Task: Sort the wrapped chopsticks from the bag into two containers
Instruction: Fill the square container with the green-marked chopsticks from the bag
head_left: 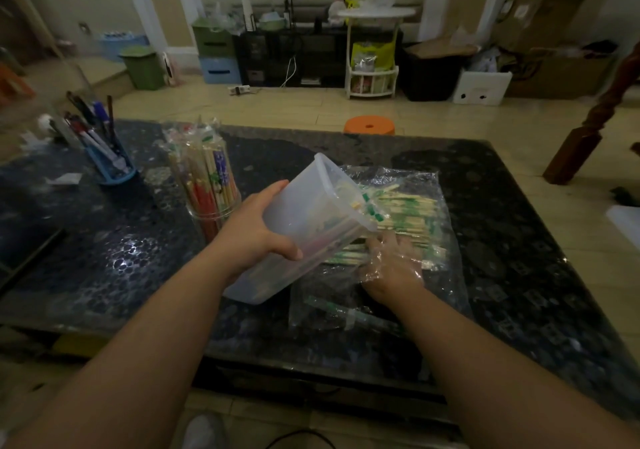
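L grip (256,230) holds a see-thru plastic tub (311,206). Fingers wrap the far side, thumb on the near side. Tub is tipped over, its open end pointing at the bag (446,241), bottom end low near the bench (104,241). A few wrapped sticks show inside the tub, but it's cloudy & hard to see.

R grip (391,261) is inside the clear bag, lying on the pile of chopsticks (405,213) w/ green wrappers. Its fingertips go under the tub & shiny plastic, so can't tell if it's pinching any or just resting.

The bag lies flat on the dark bench, on the R side. One green pair (346,310) lies alone near the bag's near end.

A round clear jar (207,220) stands up straight just L of the tub. It is packed w/ sticks (207,178) in red & purple wrappers.

Far L, a blue pot (110,168) holds pens (90,130). An orange stool (369,125) sits on the floor past the bench.
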The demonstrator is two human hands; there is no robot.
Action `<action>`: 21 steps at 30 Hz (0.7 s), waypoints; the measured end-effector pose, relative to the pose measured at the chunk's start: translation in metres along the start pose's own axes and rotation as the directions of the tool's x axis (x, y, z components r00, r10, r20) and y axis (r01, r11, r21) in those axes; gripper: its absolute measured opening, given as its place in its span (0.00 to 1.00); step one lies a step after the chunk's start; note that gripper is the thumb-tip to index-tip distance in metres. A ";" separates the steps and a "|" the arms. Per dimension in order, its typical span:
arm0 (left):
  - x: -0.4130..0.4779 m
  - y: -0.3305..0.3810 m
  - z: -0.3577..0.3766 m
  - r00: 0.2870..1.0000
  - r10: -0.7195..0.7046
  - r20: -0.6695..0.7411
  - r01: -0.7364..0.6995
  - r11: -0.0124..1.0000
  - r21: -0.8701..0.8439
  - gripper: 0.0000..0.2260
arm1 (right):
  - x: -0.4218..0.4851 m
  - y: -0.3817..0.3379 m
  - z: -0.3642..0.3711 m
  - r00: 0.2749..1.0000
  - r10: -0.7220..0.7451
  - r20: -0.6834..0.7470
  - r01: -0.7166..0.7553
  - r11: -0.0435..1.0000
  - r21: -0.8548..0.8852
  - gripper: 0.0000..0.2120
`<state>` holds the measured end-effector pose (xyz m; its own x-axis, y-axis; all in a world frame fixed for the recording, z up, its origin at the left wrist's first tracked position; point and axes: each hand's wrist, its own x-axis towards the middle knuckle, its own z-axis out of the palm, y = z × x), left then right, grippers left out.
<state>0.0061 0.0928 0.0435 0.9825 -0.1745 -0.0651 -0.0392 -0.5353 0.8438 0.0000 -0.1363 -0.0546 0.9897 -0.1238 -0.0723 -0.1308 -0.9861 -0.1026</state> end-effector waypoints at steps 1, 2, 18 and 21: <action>0.000 0.000 0.000 1.000 0.002 0.002 -0.002 1.000 0.000 0.54 | -0.002 0.000 -0.001 1.000 0.000 0.001 0.000 1.000 0.025 0.22; 0.001 0.000 0.000 1.000 0.004 0.005 -0.004 1.000 0.003 0.54 | -0.005 0.001 -0.001 1.000 0.001 0.002 -0.001 0.999 0.049 0.20; 0.001 0.000 0.000 1.000 -0.005 0.021 0.004 0.999 0.033 0.55 | -0.013 0.001 -0.008 0.996 -0.014 0.088 0.004 0.993 0.119 0.17; 0.001 -0.001 0.000 1.000 -0.001 0.025 0.000 1.000 0.027 0.55 | -0.014 0.002 -0.012 0.994 -0.099 0.041 0.100 0.995 -0.029 0.17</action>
<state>0.0075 0.0934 0.0425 0.9778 -0.1942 -0.0791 -0.0436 -0.5573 0.8292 -0.0137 -0.1376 -0.0418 0.9945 -0.0206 -0.1028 -0.0290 -0.9963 -0.0805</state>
